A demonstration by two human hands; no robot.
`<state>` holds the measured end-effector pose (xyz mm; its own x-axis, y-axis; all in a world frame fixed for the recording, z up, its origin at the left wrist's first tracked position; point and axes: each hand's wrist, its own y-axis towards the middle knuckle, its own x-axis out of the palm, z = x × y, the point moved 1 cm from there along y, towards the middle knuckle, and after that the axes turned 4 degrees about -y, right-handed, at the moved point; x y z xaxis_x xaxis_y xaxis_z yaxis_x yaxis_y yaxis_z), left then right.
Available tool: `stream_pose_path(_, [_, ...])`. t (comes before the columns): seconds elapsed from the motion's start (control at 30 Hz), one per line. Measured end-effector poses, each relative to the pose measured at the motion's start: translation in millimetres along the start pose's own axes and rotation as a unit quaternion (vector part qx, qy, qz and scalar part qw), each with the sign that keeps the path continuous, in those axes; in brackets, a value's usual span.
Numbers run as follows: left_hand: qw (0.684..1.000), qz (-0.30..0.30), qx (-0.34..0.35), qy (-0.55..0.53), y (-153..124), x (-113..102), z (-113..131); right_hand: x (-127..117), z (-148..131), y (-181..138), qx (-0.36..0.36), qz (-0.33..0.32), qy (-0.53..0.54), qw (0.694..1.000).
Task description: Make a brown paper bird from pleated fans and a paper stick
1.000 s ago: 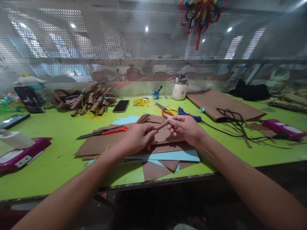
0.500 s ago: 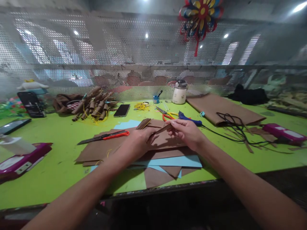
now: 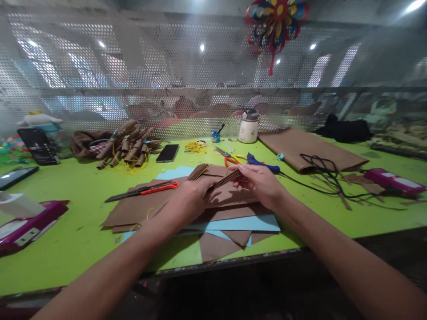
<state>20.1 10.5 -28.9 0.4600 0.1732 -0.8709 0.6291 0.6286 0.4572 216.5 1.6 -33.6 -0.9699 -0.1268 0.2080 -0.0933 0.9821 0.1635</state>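
Note:
A pleated bundle of brown paper [image 3: 226,179] spans the gap between my hands, its thin folds stacked close together. My left hand [image 3: 195,195] is closed around its middle, and a fanned end sticks out beyond the thumb side. At the other end my right hand [image 3: 262,183] pinches the folds between thumb and fingers. Beneath both hands lie flat brown paper sheets [image 3: 130,209] and light blue sheets [image 3: 247,223]. A utility knife [image 3: 158,188] with a red handle rests on the brown paper, left of my left hand.
Scissors [image 3: 230,159] and a blue glue gun [image 3: 263,164] with a black cord lie beyond my right hand. Farther back are a phone [image 3: 167,153], yellow string [image 3: 195,147], a bottle [image 3: 248,128] and tied paper rolls [image 3: 133,146]. Purple power strips [image 3: 395,181] sit at both sides.
The view has shifted slightly. Both hands keep their hold on the pleated paper, with the folds between them a little more exposed.

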Motion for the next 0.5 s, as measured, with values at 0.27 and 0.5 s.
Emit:
stream_pose_path(0.27, [1.0, 0.001, 0.013, 0.023, 0.0, -1.9, 1.5, 0.9, 0.8, -1.2, 0.005, -0.012, -0.008, 1.0])
stream_pose_path(0.5, [0.999, 0.002, -0.016, 0.029, 3.4, -5.2, 1.8, 1.3, -1.1, 0.3, -0.013, 0.027, -0.037, 0.999])
